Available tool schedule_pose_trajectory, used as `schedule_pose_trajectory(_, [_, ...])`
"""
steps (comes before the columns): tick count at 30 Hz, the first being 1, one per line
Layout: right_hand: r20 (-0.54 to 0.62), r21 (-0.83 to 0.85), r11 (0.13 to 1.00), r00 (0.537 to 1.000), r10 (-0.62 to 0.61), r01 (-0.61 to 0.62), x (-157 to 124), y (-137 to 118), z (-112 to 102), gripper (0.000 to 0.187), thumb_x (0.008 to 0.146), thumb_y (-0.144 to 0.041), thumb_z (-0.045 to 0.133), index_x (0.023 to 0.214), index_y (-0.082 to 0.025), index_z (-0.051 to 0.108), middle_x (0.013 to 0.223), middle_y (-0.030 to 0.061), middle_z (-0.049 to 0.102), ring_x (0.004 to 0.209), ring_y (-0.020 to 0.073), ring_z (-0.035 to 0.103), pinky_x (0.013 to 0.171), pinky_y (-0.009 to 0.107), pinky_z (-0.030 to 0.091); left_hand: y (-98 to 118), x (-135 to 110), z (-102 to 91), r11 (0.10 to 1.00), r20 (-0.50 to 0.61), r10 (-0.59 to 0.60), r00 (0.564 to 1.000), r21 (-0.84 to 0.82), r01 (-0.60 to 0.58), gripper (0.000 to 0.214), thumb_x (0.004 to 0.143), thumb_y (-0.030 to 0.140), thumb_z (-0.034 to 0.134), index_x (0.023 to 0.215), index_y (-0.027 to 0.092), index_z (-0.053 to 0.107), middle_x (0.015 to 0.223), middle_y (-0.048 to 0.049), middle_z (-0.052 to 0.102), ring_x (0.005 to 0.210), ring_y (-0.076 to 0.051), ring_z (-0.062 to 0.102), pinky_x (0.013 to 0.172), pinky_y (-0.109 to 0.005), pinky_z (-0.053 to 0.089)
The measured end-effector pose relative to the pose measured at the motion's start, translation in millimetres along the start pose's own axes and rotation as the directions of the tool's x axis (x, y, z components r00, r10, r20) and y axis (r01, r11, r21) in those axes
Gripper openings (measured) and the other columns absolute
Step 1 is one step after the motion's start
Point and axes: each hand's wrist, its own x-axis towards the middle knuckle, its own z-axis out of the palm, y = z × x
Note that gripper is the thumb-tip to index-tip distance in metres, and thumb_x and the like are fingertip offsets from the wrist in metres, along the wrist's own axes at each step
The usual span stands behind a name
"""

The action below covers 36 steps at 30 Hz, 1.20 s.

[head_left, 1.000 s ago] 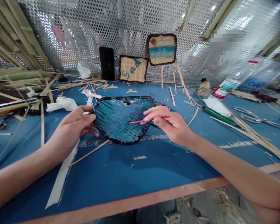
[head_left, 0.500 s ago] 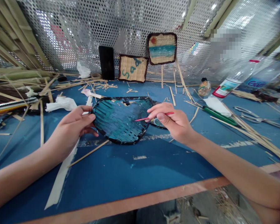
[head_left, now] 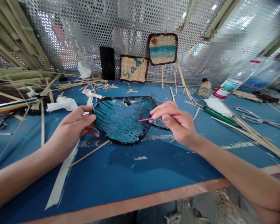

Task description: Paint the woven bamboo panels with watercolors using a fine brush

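Observation:
A woven panel, painted blue and teal with a black rim, is tilted up over the table. My left hand pinches its left edge between thumb and fingers. In my right hand is a thin red paintbrush, held like a pen, its tip at the panel's painted face right of the middle. Behind the panel's right side and partly hidden by my right hand lies a dark, paint-smeared palette.
Against the perforated metal screen stand a black phone and two small woven pictures, one lettered, one striped. Bamboo strips litter the blue table. To the right are a plastic bottle, a green tool and metal scissors.
My right hand and the paintbrush have shifted slightly to the right across the panel. My left hand keeps its hold, and the panel stays nearly where it was.

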Motion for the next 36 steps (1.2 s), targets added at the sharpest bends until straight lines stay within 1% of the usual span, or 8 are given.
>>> schedule_pose_trajectory(8, [0.129, -0.069, 0.997, 0.991, -0.027, 0.036, -1, -4, 7, 0.019, 0.099, -0.028, 0.047, 0.104, -0.026, 0.065, 0.101, 0.0019, 0.071, 0.107, 0.0189, 0.061, 0.098, 0.041, 0.035, -3, 2, -1.9, 1.000, 0.017, 0.009, 1.000, -0.005, -0.009, 0.022, 0.083, 0.029, 0.065, 0.103, 0.022, 0.059, 0.080, 0.0004, 0.064, 0.067, -0.015, 0.062, 0.054, -0.024, 0.057])
schedule_pose_trajectory(14, [0.007, -0.098, 0.995, 1.000, -0.020, 0.021, -1, -4, 6, 0.018, 0.098, -0.026, 0.048, 0.103, -0.027, 0.065, 0.098, 0.0014, 0.072, 0.101, 0.0183, 0.064, 0.094, 0.040, 0.038, -2, 0, -2.0, 1.000, 0.013, 0.017, 1.000, 0.004, -0.017, 0.021, 0.083, 0.028, 0.065, 0.102, 0.021, 0.060, 0.080, 0.0006, 0.064, 0.066, -0.014, 0.061, 0.053, -0.023, 0.057])
schedule_pose_trajectory(18, [0.065, -0.121, 0.992, 0.998, -0.027, 0.035, -1, -4, 8, 0.019, 0.099, -0.029, 0.047, 0.101, -0.027, 0.066, 0.102, 0.0018, 0.072, 0.101, 0.0184, 0.064, 0.095, 0.041, 0.036, -1, 0, -0.6, 1.000, -0.002, 0.009, 1.000, -0.009, -0.009, 0.022, 0.081, 0.029, 0.066, 0.101, 0.022, 0.060, 0.079, 0.0011, 0.063, 0.064, -0.014, 0.061, 0.052, -0.023, 0.057])
schedule_pose_trajectory(24, [0.020, -0.063, 0.998, 0.999, 0.033, -0.032, 1, -5, 5, 0.018, 0.098, -0.026, 0.048, 0.099, -0.026, 0.066, 0.094, 0.0005, 0.072, 0.099, 0.0184, 0.065, 0.095, 0.041, 0.039, 0, 0, 0.6, 1.000, 0.010, 0.006, 1.000, -0.004, -0.006, 0.023, 0.081, 0.029, 0.066, 0.101, 0.020, 0.059, 0.079, -0.0003, 0.064, 0.065, -0.015, 0.061, 0.052, -0.024, 0.056])
schedule_pose_trajectory(28, [-0.259, 0.200, 0.974, 0.953, 0.155, -0.104, 8, 18, -17, 0.023, 0.097, -0.033, 0.048, 0.085, -0.023, 0.065, 0.081, 0.0012, 0.066, 0.073, 0.0156, 0.066, 0.069, 0.034, 0.051, 1, -2, 1.1, 1.000, 0.015, 0.012, 1.000, -0.008, -0.012, 0.023, 0.080, 0.028, 0.066, 0.101, 0.021, 0.059, 0.077, 0.0005, 0.063, 0.063, -0.014, 0.060, 0.050, -0.023, 0.056])
schedule_pose_trajectory(31, [-0.419, 0.283, 0.952, 0.878, 0.232, -0.117, 10, 44, -33, 0.026, 0.094, -0.032, 0.054, 0.071, -0.021, 0.060, 0.067, -0.0005, 0.056, 0.054, 0.0109, 0.057, 0.048, 0.026, 0.044, 3, -3, 2.1, 1.000, 0.004, 0.007, 1.000, -0.010, -0.007, 0.023, 0.079, 0.027, 0.067, 0.100, 0.020, 0.059, 0.077, 0.0005, 0.063, 0.063, -0.014, 0.061, 0.051, -0.023, 0.056])
schedule_pose_trajectory(33, [-0.318, 0.251, 0.946, 0.906, 0.278, -0.202, 8, 56, -36, 0.028, 0.092, -0.033, 0.057, 0.068, -0.019, 0.059, 0.067, -0.0008, 0.055, 0.050, 0.0093, 0.053, 0.046, 0.025, 0.041, 5, -4, 2.8, 1.000, 0.000, 0.003, 1.000, -0.012, -0.003, 0.023, 0.078, 0.027, 0.067, 0.099, 0.020, 0.059, 0.076, 0.0010, 0.063, 0.062, -0.014, 0.061, 0.050, -0.023, 0.056])
schedule_pose_trajectory(36, [-0.036, 0.125, 0.920, 0.925, 0.378, -0.371, 4, 61, -31, 0.032, 0.091, -0.040, 0.058, 0.067, -0.017, 0.059, 0.068, -0.0006, 0.058, 0.052, 0.0100, 0.056, 0.052, 0.027, 0.043, 4, -3, 2.6, 1.000, 0.010, 0.005, 1.000, -0.014, -0.005, 0.024, 0.078, 0.027, 0.067, 0.100, 0.020, 0.058, 0.075, 0.0015, 0.064, 0.062, -0.014, 0.061, 0.050, -0.022, 0.056])
